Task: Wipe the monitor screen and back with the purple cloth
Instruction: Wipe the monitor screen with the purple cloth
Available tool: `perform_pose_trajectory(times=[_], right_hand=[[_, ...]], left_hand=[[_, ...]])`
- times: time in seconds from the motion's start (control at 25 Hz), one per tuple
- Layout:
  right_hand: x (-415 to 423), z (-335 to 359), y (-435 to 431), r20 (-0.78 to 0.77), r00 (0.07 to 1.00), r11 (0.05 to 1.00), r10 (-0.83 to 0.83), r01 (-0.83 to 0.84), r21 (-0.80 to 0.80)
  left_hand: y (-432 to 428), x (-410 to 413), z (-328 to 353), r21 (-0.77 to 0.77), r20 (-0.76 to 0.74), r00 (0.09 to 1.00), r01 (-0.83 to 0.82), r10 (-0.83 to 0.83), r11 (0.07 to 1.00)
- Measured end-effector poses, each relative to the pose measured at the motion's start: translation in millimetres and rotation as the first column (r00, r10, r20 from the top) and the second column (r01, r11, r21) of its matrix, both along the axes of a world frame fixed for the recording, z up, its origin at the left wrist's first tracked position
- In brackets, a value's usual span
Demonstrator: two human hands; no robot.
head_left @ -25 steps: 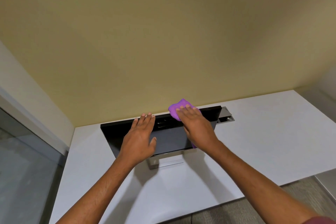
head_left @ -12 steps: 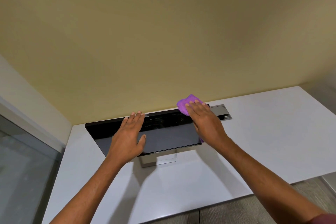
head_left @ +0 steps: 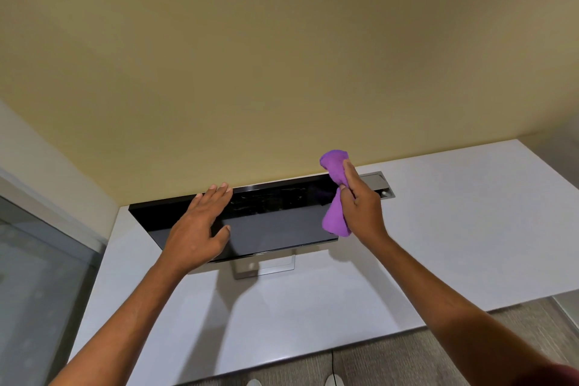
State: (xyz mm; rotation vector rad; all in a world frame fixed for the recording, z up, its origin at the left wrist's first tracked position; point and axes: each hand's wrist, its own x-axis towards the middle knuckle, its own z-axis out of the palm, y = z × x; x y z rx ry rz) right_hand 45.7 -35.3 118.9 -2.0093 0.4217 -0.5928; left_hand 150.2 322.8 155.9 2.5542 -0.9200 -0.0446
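Right hand [head_left: 363,210] fingers are curled round the middle of the purple cloth [head_left: 335,222], which is bunched so that one lobe stands out above the fist and another hangs below it. The cloth is held at the 3 o'clock edge of the monitor [head_left: 282,226], and its upper lobe is raised past the top corner at about 1 o'clock. Whether it touches the screen cannot be told. The left hand [head_left: 197,229] is spread flat, fingers straight and thumb apart, over the screen's 9 o'clock half. Its fingertips [head_left: 224,189] are brought to the top edge, and nothing is gripped by it. The black monitor is carried on a silver stand [head_left: 266,266], seen at its 6 o'clock. It is borne by a white desk [head_left: 454,229] set against a yellow wall [head_left: 282,56]. A metal cable hatch [head_left: 376,182] is set in the desk at the monitor's 2 o'clock, just beyond the right hand.
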Motion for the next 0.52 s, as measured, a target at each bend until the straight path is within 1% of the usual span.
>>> perform_pose_trajectory(times=[0.08, 0.16, 0.4, 0.52], right_hand=[[-0.1, -4.1, -0.3, -0.032, 0.999, 0.987, -0.04, 0.045, 0.153], [0.6, -8.9, -3.3, -0.043, 0.998, 0.966, -0.041, 0.05, 0.254], [0.6, -11.7, -5.1, -0.021, 1.0, 0.903, -0.018, 0.026, 0.43], [-4.2, -33.3, -5.5, -0.078, 0.997, 0.887, -0.025, 0.058, 0.459]], left_hand=[[-1.1, 0.1, 0.6, 0.001, -0.007, 1.0, -0.005, 0.005, 1.0], [-1.7, 0.0, 0.9, 0.009, -0.013, 1.0, -0.01, 0.01, 1.0], [-0.6, -0.7, 7.5, 0.035, -0.052, 0.999, -0.009, 0.011, 0.999], [-1.7, -2.4, 11.0, 0.037, -0.068, 0.997, -0.019, 0.022, 0.999]])
